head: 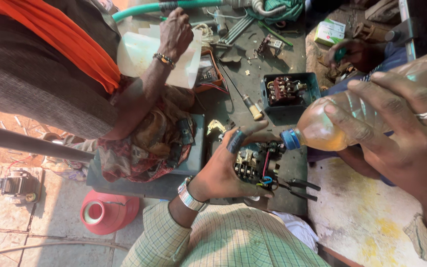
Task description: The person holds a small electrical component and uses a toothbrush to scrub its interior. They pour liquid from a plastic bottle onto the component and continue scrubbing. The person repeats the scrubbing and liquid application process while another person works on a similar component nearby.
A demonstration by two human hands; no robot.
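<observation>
The person's left hand (226, 165) grips a black electrical switch assembly (253, 165) with coloured wires at the frame's centre, while the right hand (401, 128), at three o'clock, is wrapped around a clear plastic bottle (332, 123) tilted so its blue cap (290, 139) almost meets the assembly. The bottle holds amber liquid pooled toward the neck; the pour is best judged kept slow and aimed at the contacts, the assembly held level. At one o'clock from the assembly, an open teal box (287, 91) contains a second switch mechanism.
</observation>
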